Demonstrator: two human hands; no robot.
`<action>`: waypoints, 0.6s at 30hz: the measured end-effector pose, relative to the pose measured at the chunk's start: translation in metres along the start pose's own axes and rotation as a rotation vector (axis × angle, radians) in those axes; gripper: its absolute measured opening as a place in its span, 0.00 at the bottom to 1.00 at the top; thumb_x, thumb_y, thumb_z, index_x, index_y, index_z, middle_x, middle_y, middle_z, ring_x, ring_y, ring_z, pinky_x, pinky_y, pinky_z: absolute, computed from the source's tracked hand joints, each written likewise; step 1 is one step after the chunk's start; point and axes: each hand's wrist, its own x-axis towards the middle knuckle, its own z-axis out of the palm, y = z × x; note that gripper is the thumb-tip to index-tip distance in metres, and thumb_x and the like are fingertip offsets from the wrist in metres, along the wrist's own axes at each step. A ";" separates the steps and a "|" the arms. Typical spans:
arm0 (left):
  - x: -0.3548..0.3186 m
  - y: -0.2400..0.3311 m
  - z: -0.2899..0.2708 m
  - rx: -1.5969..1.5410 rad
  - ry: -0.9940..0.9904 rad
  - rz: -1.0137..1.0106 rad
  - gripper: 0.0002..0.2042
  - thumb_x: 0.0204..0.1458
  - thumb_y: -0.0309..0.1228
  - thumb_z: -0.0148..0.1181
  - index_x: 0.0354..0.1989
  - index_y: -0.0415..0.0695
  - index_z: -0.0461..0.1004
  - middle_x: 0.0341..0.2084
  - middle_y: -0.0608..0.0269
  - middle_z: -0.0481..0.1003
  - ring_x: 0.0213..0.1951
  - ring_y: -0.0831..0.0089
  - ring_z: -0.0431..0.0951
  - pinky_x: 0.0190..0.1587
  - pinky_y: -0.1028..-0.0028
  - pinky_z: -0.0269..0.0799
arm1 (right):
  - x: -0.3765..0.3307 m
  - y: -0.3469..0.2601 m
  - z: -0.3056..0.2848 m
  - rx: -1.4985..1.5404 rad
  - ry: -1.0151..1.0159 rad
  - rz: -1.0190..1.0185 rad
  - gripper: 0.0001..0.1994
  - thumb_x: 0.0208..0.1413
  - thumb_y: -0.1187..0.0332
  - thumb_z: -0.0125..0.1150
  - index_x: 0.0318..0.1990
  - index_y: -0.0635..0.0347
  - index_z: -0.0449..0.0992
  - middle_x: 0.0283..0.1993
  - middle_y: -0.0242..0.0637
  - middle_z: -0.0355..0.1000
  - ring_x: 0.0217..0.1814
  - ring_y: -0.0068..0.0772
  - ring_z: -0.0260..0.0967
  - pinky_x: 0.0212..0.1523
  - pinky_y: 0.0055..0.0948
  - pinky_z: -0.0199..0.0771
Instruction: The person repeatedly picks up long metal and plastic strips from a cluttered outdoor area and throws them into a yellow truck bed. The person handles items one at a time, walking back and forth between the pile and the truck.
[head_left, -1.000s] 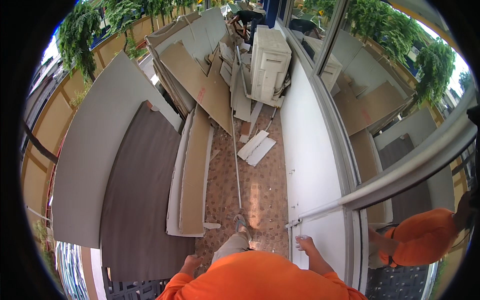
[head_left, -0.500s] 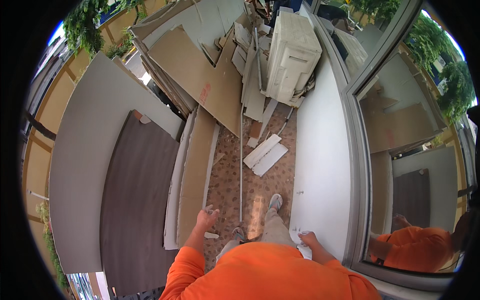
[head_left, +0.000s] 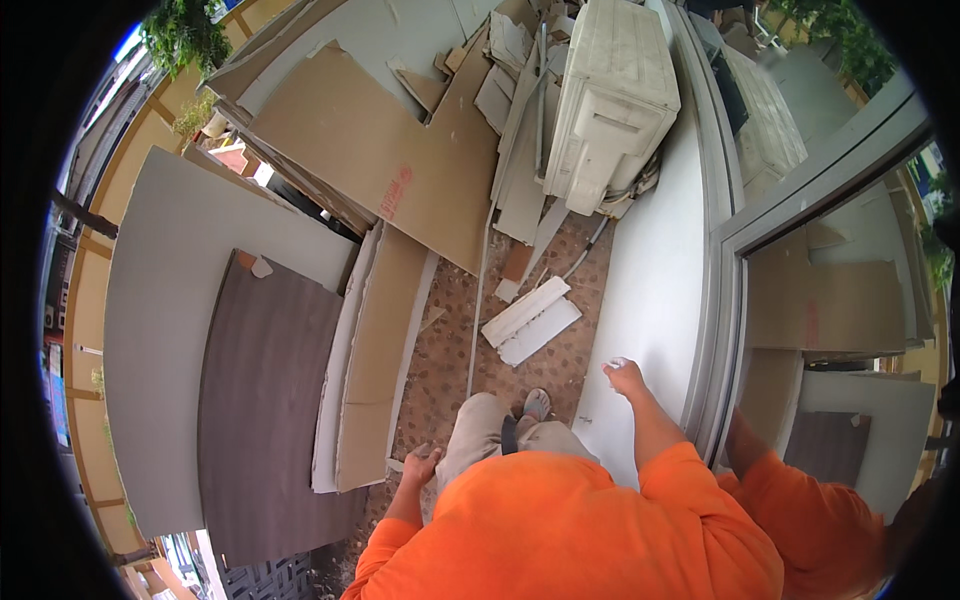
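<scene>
My left hand [head_left: 422,466] hangs low beside my left leg, near the bottom end of leaning boards. Its fingers are curled; what they hold, if anything, is hidden. My right hand [head_left: 625,377] is raised in front of the white low wall [head_left: 650,300], its fingers closed. Something whitish shows at the fingertips, too small to name. Ahead of my feet, two white broken board strips [head_left: 532,320] lie on the pebble-patterned floor [head_left: 440,360]. A long thin pale rod [head_left: 480,310] runs along the floor to their left.
Large brown boards [head_left: 350,150] lean on the left, with a dark wood-grain panel [head_left: 265,400] and a grey panel [head_left: 160,350] nearer. A dirty white air-conditioner outdoor unit [head_left: 615,110] stands ahead beside board scraps [head_left: 510,40]. A framed window [head_left: 830,300] lines the right.
My view has moved forward, and my left leg has stepped ahead. My right hand has risen and gone forward along the white wall; my left hand has dropped lower.
</scene>
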 end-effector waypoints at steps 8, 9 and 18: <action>0.038 0.074 0.013 0.096 0.042 0.006 0.35 0.54 0.48 0.66 0.66 0.39 0.68 0.55 0.42 0.77 0.58 0.55 0.78 0.60 0.65 0.71 | -0.004 -0.032 -0.001 -0.221 -0.192 -0.123 0.28 0.58 0.51 0.64 0.59 0.62 0.77 0.57 0.55 0.76 0.60 0.50 0.74 0.61 0.38 0.73; 0.042 0.080 0.009 0.080 0.063 0.000 0.35 0.53 0.47 0.66 0.66 0.39 0.68 0.55 0.43 0.77 0.58 0.55 0.78 0.61 0.65 0.71 | -0.005 -0.029 0.000 -0.248 -0.210 -0.137 0.28 0.58 0.51 0.64 0.59 0.62 0.76 0.56 0.55 0.76 0.60 0.50 0.74 0.61 0.38 0.73; 0.088 0.069 -0.030 -0.085 0.168 -0.103 0.37 0.53 0.47 0.66 0.67 0.36 0.66 0.56 0.42 0.76 0.60 0.57 0.76 0.61 0.67 0.70 | 0.048 -0.012 -0.023 -0.288 -0.166 0.069 0.28 0.56 0.51 0.64 0.56 0.66 0.78 0.57 0.56 0.76 0.62 0.50 0.73 0.64 0.38 0.71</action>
